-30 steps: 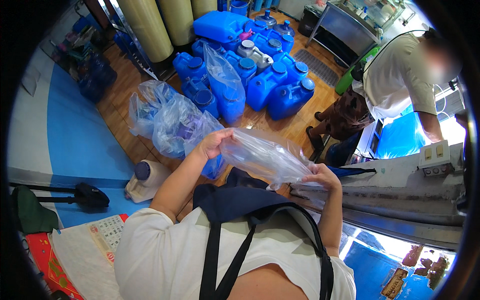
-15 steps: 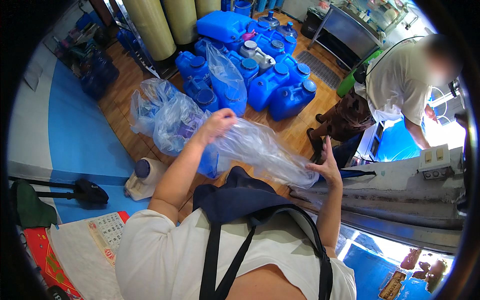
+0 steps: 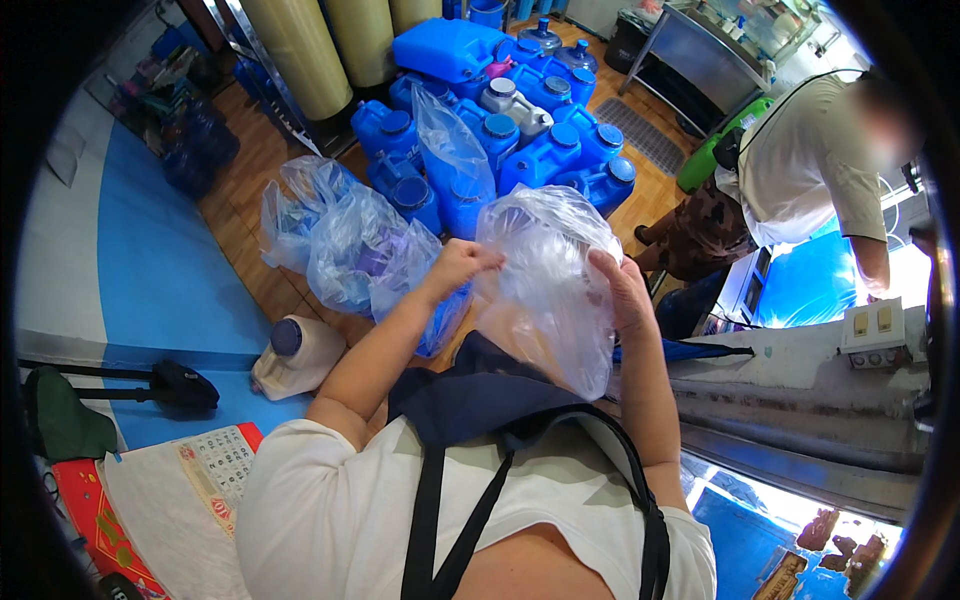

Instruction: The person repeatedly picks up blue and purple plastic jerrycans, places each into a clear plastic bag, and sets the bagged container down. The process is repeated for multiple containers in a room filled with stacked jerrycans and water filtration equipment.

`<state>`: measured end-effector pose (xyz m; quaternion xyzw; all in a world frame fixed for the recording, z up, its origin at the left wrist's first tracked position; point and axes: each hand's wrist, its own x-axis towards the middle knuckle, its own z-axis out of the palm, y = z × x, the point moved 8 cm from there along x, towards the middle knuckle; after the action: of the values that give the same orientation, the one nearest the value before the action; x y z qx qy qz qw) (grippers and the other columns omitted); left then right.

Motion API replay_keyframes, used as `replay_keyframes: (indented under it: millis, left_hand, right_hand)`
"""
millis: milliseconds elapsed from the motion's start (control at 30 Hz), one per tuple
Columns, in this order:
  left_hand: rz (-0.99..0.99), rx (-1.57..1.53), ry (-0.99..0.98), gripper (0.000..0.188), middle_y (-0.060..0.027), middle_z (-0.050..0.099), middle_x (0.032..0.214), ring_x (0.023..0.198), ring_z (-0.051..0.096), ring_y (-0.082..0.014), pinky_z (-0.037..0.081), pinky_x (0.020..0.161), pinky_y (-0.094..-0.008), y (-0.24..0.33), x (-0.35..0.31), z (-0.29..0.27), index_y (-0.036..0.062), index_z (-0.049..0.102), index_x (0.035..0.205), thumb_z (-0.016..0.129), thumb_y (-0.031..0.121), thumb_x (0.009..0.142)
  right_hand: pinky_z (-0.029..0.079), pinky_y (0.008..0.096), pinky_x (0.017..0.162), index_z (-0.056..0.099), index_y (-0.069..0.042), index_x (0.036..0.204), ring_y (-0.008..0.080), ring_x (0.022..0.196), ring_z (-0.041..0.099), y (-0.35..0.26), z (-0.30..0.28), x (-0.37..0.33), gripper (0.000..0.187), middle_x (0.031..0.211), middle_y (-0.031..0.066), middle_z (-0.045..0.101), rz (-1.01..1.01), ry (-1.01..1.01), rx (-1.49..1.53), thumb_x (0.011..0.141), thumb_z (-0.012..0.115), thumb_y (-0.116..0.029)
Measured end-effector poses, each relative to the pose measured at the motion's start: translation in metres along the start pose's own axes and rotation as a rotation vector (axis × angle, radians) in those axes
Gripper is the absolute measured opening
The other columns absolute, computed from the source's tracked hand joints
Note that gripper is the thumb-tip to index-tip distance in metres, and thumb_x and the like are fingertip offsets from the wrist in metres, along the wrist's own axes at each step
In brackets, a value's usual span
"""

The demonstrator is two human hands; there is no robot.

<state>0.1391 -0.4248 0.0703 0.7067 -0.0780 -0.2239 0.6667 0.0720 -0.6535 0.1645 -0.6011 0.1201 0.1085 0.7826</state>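
A clear plastic bag [image 3: 545, 300] hangs puffed out between my two hands, in front of my dark blue apron [image 3: 460, 400]. My left hand [image 3: 462, 268] pinches its left edge with the fingertips. On the other side, my right hand [image 3: 622, 292] grips the bag's upper right part between thumb and fingers. Just left of my left hand, more crumpled clear bags [image 3: 345, 235] lie over things on the floor, some blue and purple showing through. Behind the bag stand several blue water jugs [image 3: 540, 155], which it partly hides.
At the right a person [image 3: 800, 165] in a light shirt bends toward a bright opening. A whitish jug [image 3: 305, 352] with a dark cap stands by the blue wall at left. Tall tan cylinders [image 3: 295, 60] and a metal sink stand [image 3: 690, 75] are at the back.
The bag was stretched long and flat between my hands; it is now bunched and puffed out. My right hand has moved up and inward, and the person at right has shifted slightly.
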Motion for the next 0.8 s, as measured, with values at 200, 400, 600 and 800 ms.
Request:
replay_keyframes:
  millis: [200,400,600,800]
  left_hand:
    - [-0.156,-0.93,-0.218,0.023,-0.0076,0.065,0.078,0.073,0.061,-0.0159,0.048,0.067,-0.029,0.06,-0.014,-0.04,0.001,0.065,0.088,0.069,0.023,0.081]
    - [-0.366,0.341,-0.51,0.032,-0.0019,0.054,0.073,0.063,0.053,-0.0171,0.042,0.053,-0.0298,-0.002,-0.032,-0.04,0.0064,0.057,0.085,0.078,0.025,0.07]
    - [-0.289,0.06,0.245,0.041,-0.0037,0.059,0.078,0.07,0.058,-0.0162,0.046,0.059,-0.0269,-0.005,0.008,-0.153,0.0072,0.059,0.089,0.085,0.017,0.059]
    - [-0.319,-0.325,0.166,0.026,-0.0048,0.064,0.082,0.076,0.061,-0.0156,0.052,0.072,-0.0298,0.003,0.039,-0.169,0.0049,0.063,0.088,0.08,0.012,0.069]
  right_hand:
    - [0.042,0.0256,0.06,0.067,-0.001,0.082,0.0084,0.063,0.05,0.003,-0.111,0.032,0.023,0.072,0.0001,0.06,-0.373,0.226,-0.948,0.074,0.075,-0.02]
    - [0.05,0.0339,0.076,0.059,0.004,0.109,0.0227,0.088,0.06,0.064,-0.108,0.072,0.027,0.103,0.0139,0.062,0.16,0.08,0.698,0.089,0.053,-0.013]
    - [0.044,0.0314,0.091,0.047,0.001,0.132,0.0213,0.105,0.056,-0.047,-0.014,0.033,0.062,0.122,0.0118,0.056,0.019,-0.292,0.211,0.075,0.069,-0.009]
    - [0.047,0.0235,0.071,0.072,0.001,0.089,0.0113,0.074,0.062,-0.079,-0.03,0.074,0.028,0.082,0.0034,0.068,-0.136,-0.262,-0.665,0.066,0.057,0.006]
